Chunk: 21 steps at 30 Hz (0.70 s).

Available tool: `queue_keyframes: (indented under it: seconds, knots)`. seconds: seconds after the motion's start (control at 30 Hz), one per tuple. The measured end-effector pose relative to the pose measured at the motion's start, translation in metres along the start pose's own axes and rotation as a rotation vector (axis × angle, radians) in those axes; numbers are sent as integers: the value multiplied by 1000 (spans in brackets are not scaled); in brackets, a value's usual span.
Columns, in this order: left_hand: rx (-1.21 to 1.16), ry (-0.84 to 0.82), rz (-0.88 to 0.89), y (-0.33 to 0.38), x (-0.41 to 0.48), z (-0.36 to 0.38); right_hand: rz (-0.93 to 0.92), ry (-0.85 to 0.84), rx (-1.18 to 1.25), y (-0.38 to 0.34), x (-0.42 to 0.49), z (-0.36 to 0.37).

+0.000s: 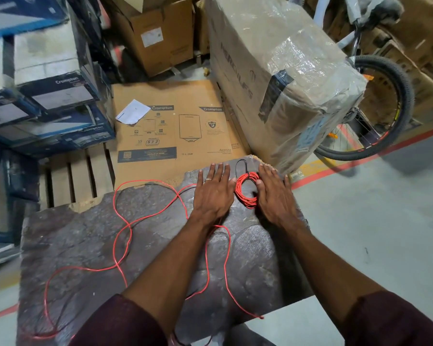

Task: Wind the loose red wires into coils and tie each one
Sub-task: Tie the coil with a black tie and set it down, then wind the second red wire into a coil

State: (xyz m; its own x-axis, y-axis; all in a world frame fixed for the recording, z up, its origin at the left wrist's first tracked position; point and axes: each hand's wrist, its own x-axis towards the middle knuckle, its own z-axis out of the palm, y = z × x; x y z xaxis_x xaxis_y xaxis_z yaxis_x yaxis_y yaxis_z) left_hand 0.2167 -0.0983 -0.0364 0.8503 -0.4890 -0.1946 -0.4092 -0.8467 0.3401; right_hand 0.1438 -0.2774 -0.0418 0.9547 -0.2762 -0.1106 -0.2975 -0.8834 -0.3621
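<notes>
A wound red wire coil (pixel 245 190) lies at the far end of a dark, worn work surface (pixel 80 236), with a thin black tie (pixel 241 166) looping out from its top. My left hand (pixel 214 189) lies flat with straight fingers just left of the coil, its thumb tip touching the coil's edge. My right hand (pixel 273 191) lies flat on the coil's right side, thumb at the rim. A long loose red wire (pixel 121 240) sprawls in loops over the surface, passing under my left forearm to the near edge.
A flattened Crompton carton (pixel 175 131) lies beyond the surface, with a paper slip (pixel 133 112) on it. A large plastic-wrapped box (pixel 285 78) stands at the right, a bicycle wheel (pixel 375 108) behind it. Stacked blue boxes (pixel 48 101) and a wooden pallet (pixel 78 176) are at left.
</notes>
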Motion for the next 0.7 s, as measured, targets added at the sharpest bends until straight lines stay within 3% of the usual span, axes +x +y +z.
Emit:
queue_keyframes:
  seconds: [0.2, 0.37, 0.57, 0.7]
  knots:
    - [-170, 150, -29, -10, -29, -31, -27, 122, 60, -27, -2, -13]
    - [-221, 347, -53, -30, -79, -51, -185, 354, 86, -71, -19, -20]
    - [-259, 559, -150, -79, -156, -71, -380, 439, 94, -125, -43, -7]
    - [-269, 684, -211, -119, -210, -85, -420, 374, 95, -167, -62, 6]
